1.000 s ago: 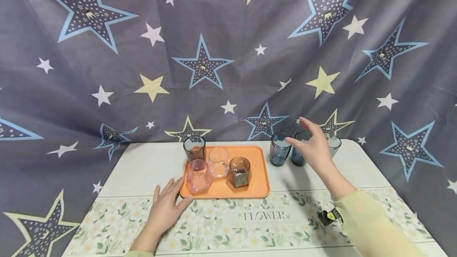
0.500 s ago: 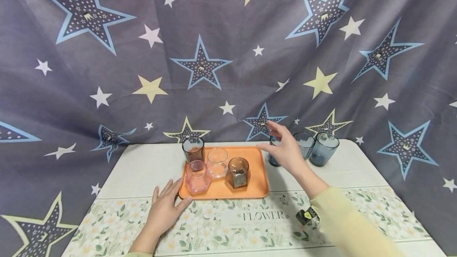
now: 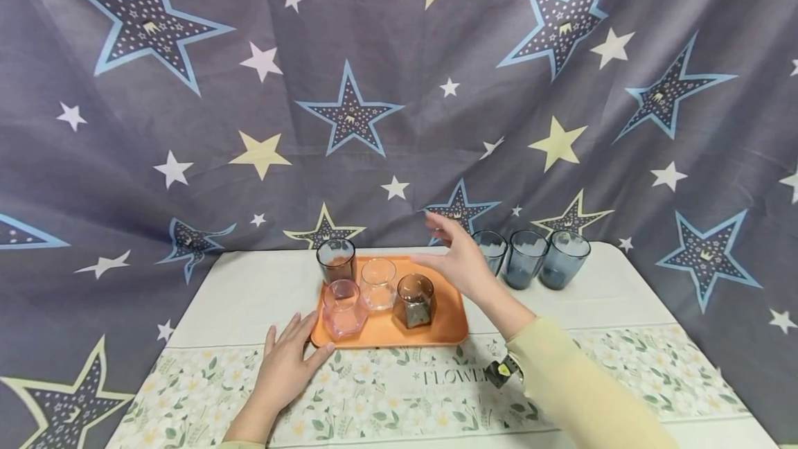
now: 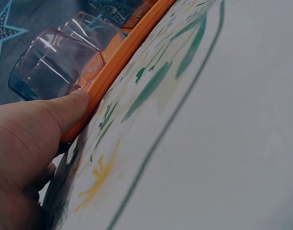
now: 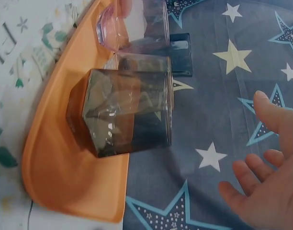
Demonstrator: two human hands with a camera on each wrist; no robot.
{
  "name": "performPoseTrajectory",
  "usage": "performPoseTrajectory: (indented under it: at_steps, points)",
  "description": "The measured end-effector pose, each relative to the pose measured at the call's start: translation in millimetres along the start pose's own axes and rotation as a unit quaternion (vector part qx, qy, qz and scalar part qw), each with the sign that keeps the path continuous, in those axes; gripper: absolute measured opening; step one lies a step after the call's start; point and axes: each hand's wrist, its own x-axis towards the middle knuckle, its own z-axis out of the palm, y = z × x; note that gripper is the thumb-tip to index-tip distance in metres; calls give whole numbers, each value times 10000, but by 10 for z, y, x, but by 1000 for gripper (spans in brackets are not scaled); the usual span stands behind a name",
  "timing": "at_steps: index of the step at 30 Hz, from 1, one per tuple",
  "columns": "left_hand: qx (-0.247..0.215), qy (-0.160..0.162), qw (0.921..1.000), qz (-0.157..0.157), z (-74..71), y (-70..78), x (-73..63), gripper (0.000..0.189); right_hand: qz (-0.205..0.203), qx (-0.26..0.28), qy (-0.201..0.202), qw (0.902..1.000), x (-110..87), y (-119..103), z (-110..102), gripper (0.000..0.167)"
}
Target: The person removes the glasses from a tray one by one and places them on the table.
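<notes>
My left hand (image 3: pixel 288 362) rests at the left front corner of an orange tray (image 3: pixel 450 307), its thumb touching the front rim and its other fingers along the left side. On the tray stand a pink glass (image 3: pixel 344 310), a clear glass (image 3: pixel 378 284), a brown glass (image 3: pixel 415 302) and, at the back left, a dark tumbler (image 3: pixel 337 262). Above the tray's right back part, my right hand (image 3: pixel 460 258) hangs with thumb and fingers apart and nothing between them. In the right wrist view the brown glass (image 5: pixel 129 112) is nearest that hand.
Three blue tumblers (image 3: pixel 526 260) stand in a row to the right of the tray; my right hand partly hides the leftmost. Behind the table hangs a dark star-patterned cloth (image 3: pixel 349 192). A flowered band (image 3: pixel 386 404) crosses the white tablecloth in front.
My right hand has moved left from in front of the blue tumblers to over the tray's right side. The left hand and the glasses stay where they were.
</notes>
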Motion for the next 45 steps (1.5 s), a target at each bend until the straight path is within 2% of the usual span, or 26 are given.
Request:
performPoseTrajectory:
  at_steps: [5, 16, 22, 36, 45]
  points:
    - [3, 39, 10000, 47, -10, 13, 5, 80, -163, 87, -156, 9997, 49, -63, 108, 90]
    - [23, -117, 9999, -110, -9, 13, 15, 82, -26, 92, -544, 9985, 159, -214, 405, 93]
    - [18, -94, 9999, -89, -8, 7, 11, 82, -154, -183, -680, 9974, 240, -250, 619, 94]
    - [-38, 64, 10000, 43, 21, -6, -30, 82, 144, -301, -1047, 9939, 373, -219, 1069, 97]
    - [-47, 15, 10000, 55, 9, -25, -8, 84, 187, -637, -1183, 9908, 441, -215, 1231, 96]
